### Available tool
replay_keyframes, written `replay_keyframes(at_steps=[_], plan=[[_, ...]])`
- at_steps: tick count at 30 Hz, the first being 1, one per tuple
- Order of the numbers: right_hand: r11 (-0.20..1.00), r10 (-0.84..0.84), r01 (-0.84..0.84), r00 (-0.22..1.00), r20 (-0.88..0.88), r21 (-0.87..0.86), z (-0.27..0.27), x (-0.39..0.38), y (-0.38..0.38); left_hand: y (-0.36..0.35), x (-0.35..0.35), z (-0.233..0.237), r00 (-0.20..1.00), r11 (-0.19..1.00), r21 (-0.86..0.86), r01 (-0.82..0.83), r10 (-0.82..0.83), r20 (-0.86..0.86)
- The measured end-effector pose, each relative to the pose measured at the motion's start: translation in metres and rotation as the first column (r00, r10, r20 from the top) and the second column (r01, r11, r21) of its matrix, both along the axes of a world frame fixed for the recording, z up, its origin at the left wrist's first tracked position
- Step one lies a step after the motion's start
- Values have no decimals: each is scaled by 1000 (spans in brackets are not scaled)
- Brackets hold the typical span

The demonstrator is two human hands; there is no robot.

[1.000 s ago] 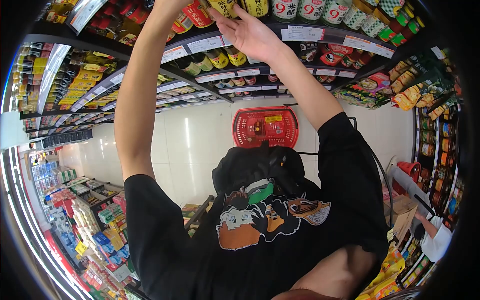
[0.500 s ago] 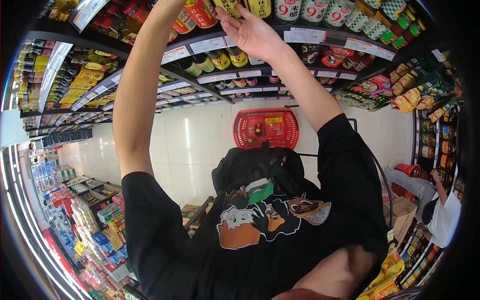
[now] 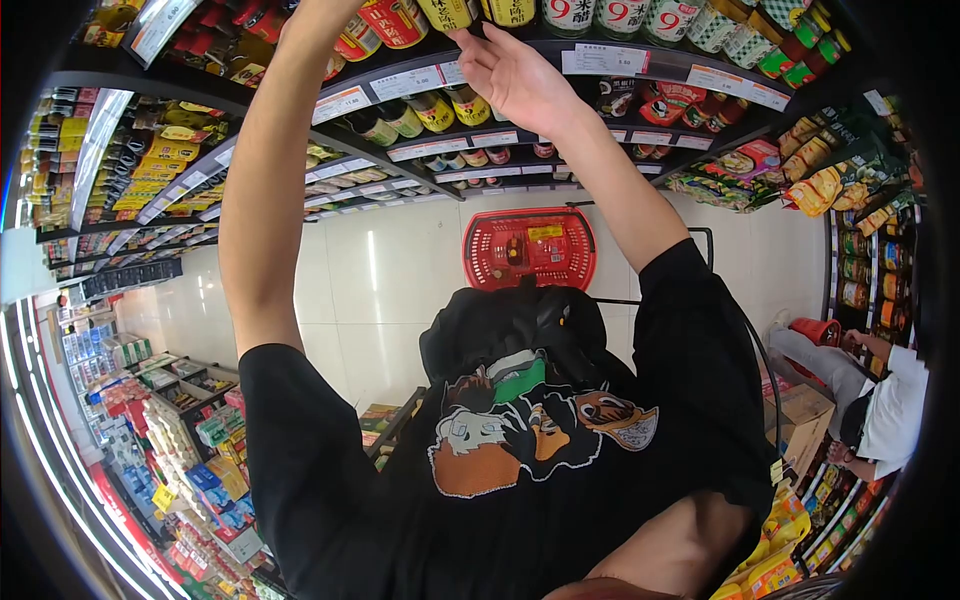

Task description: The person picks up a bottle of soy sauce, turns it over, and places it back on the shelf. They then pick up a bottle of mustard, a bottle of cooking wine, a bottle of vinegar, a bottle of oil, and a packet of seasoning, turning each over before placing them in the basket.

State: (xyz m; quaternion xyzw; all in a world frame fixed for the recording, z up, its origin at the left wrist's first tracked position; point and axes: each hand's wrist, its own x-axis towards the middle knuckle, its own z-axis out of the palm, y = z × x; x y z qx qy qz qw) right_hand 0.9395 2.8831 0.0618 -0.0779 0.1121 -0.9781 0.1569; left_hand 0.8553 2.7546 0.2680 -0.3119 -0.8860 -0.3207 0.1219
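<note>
My right hand [image 3: 515, 85] is raised palm up at the shelf edge, its thumb apart from the loosely bent fingers. Its fingertips are right at the base of a yellow-labelled vinegar bottle [image 3: 449, 14], and a second yellow-labelled bottle [image 3: 509, 10] stands just beside it. My left forearm [image 3: 270, 170] reaches up past the top edge of the view, which hides the left hand. A red-labelled container [image 3: 394, 20] stands between that wrist and the yellow-labelled bottles. Rice vinegar bottles [image 3: 620, 14] with a red 9 continue the row to the right.
Price tags [image 3: 604, 60] line the shelf front, above lower shelves of bottles [image 3: 432, 110]. On the floor before me is a red shopping basket [image 3: 478, 262] with a few goods inside. Hanging snack packs [image 3: 822, 205] are at right; a person in white [image 3: 890, 420] bends beside shelves there.
My right hand has drawn slightly down from the yellow-labelled bottles. The view has shifted a little. At right, the person in white has moved an arm.
</note>
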Motion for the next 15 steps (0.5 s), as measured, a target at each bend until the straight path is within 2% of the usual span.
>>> replay_keyframes(at_steps=[1,3,8,10,15], plan=[[1000,-2,2,1000,1,1,1,2,2,0,-1,1,1000,999,-36,17,-17,9],[980,-140,136,990,13,145,3,6,6,3,6,2,999,1000,-18,-1,2,34],[973,-159,162,987,-29,164,3,14,24,3,9,-6,999,999,20,-40,40,24],[964,-169,169,985,-19,204,3,16,28,3,10,-9,1000,993,112,24,-24,-1],[965,-168,169,986,-24,202,-2,18,33,8,15,-6,1000,997,82,-12,13,-14]])
